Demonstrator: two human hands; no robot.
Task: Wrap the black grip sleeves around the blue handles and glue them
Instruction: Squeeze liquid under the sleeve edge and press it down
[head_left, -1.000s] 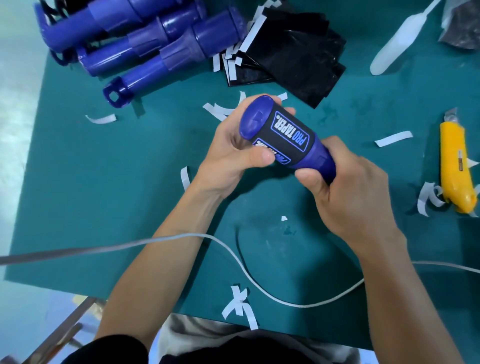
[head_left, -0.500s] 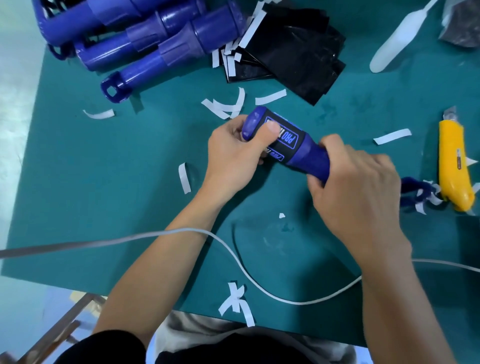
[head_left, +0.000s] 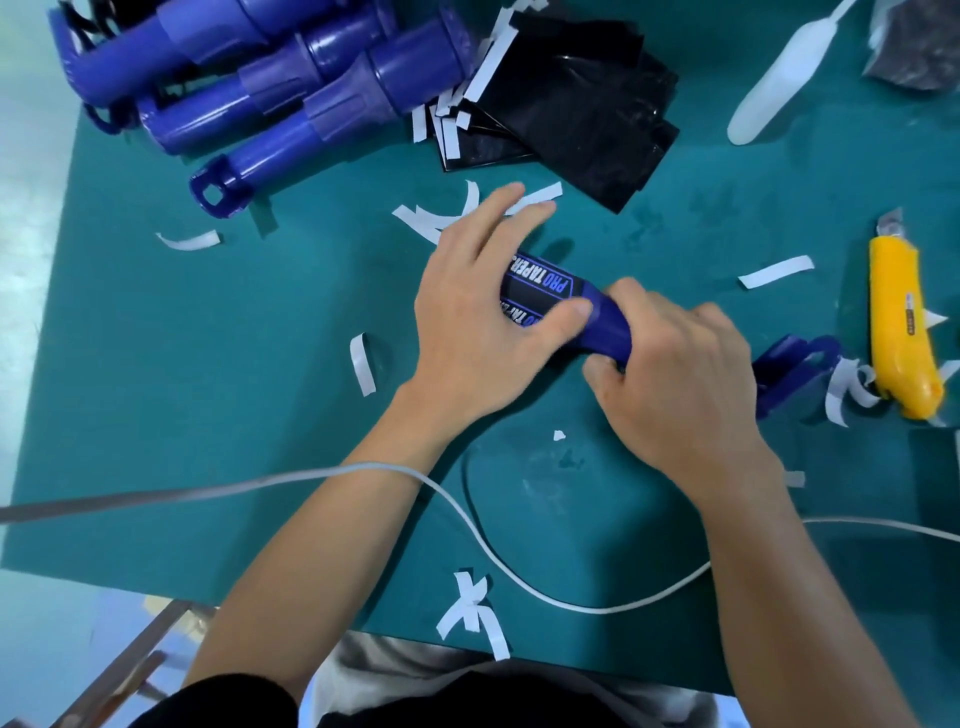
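Green mat (head_left: 208, 389), left hand (head_left: 467, 332) flat over sleeve (head_left: 540, 283), right hand (head_left: 685, 384) around handle (head_left: 608, 327).

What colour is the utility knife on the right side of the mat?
The utility knife is yellow, clearest in the head view.

Left grip (head_left: 478, 317) flat, right grip (head_left: 680, 374) curled

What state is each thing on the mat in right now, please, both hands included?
blue handle: sleeve wrapped on
left hand: pressing the black grip sleeve, fingers fairly straight
right hand: gripping the blue handle
yellow knife: blade out
spare handles: bare, piled
spare sleeves: flat, stacked
white bottle: lying on its side
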